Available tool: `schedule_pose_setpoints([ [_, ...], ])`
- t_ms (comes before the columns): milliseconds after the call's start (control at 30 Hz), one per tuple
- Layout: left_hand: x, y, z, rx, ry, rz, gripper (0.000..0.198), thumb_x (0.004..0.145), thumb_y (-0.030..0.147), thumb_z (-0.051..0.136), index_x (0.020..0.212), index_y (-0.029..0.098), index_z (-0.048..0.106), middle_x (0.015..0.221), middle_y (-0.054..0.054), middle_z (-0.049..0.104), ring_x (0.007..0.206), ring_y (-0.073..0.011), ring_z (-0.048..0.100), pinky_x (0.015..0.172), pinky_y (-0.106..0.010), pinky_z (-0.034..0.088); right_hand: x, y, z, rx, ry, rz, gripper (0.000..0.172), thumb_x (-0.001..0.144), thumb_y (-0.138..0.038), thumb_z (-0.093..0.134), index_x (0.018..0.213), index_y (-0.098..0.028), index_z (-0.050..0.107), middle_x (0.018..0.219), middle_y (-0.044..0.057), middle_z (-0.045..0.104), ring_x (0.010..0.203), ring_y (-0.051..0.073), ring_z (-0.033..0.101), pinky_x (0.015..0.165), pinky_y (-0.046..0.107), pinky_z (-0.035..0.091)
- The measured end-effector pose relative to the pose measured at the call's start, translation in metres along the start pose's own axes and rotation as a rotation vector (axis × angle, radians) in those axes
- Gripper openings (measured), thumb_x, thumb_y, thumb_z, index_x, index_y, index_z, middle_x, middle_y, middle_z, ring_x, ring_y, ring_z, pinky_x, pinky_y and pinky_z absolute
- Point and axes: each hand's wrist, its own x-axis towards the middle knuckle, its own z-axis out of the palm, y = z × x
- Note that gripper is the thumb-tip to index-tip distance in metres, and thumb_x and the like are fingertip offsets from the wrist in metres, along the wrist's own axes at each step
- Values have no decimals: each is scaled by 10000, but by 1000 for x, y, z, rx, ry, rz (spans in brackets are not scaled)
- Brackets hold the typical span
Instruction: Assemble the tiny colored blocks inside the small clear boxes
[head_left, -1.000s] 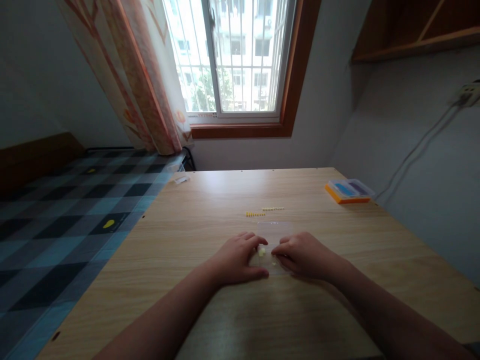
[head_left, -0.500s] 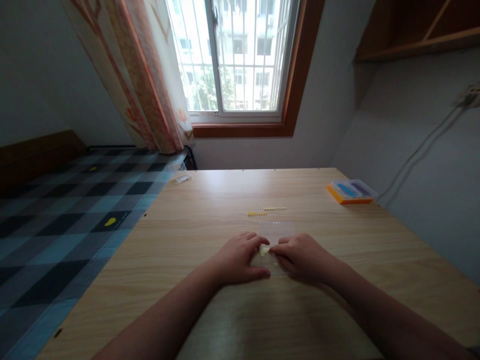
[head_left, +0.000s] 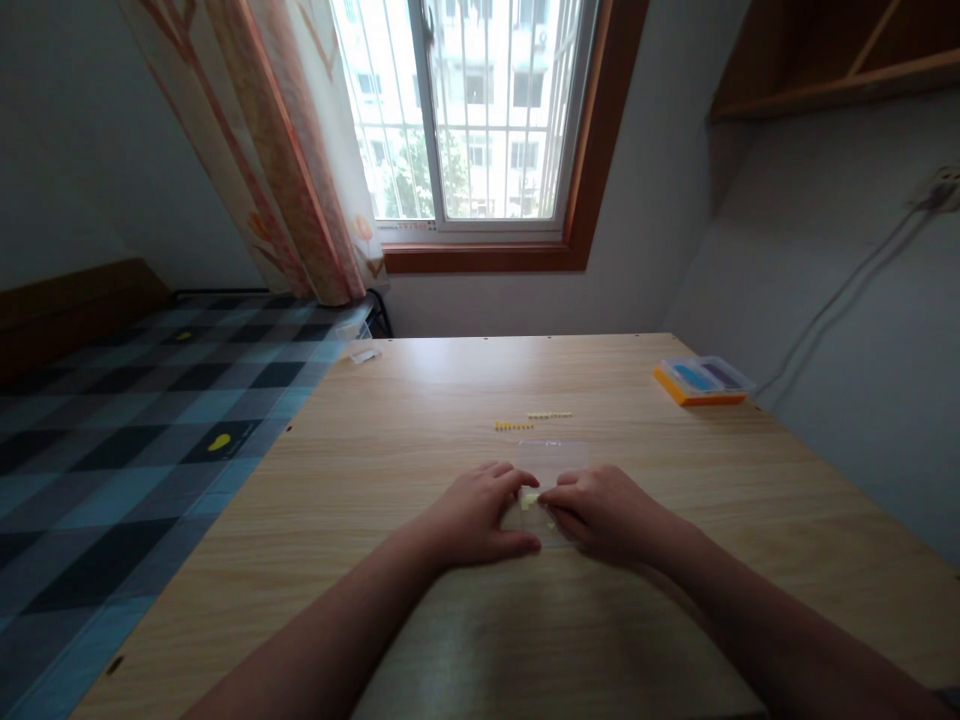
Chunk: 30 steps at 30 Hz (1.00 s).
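A shallow clear plastic box [head_left: 553, 458] lies on the table with its lid folded back on the far side. Several small pale yellow pieces [head_left: 529, 501] are in its near half. My left hand [head_left: 480, 515] steadies the box from the left, with the thumb at the near corner and the fingers at the far side of the near half. Over the box's right part, my right hand [head_left: 600, 510] is closed, thumb and forefinger pinched beside the pale pieces. Whatever lies between those fingertips is too small or hidden to make out.
Beyond the box lie a row of small yellow pieces [head_left: 514, 427] and a row of paler ones [head_left: 550, 415]. An orange-based case [head_left: 701, 382] stands at the table's [head_left: 420, 400] back right. Another clear container [head_left: 364, 355] sits at the far left edge, beside a checked bed [head_left: 172, 400].
Both hands stay in nearly the same place at the box, with only a slight shift of the right fingertips at the pale pieces. The view has tilted very slightly.
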Motion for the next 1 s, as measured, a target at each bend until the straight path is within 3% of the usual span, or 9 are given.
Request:
schedule_pose_setpoints([
  [433, -1, -1, 0, -2, -1, 0, 603, 755, 486, 828, 1259, 238, 608, 1181, -85, 664, 1113, -302, 612, 967, -428, 484, -6, 5, -10, 66, 35, -25, 219, 920, -206, 563, 901, -242, 778, 791, 10, 724, 655, 130, 604, 619, 267, 306],
  [733, 1, 0, 1, 8, -4, 5, 596, 753, 471, 832, 1247, 223, 609, 1154, -82, 670, 1087, -289, 622, 943, -413, 492, -9, 6, -14, 193, -77, -144, 262, 757, -115, 593, 886, -226, 793, 774, 9, 736, 637, 127, 610, 636, 243, 376],
  [1000, 0, -1, 1, 13, -3, 8, 600, 761, 489, 820, 1262, 236, 606, 1140, -77, 669, 1081, -291, 622, 940, -411, 493, -8, 4, -14, 104, -29, -103, 213, 847, -150, 572, 834, -224, 771, 738, 8, 693, 602, 114, 549, 597, 254, 310],
])
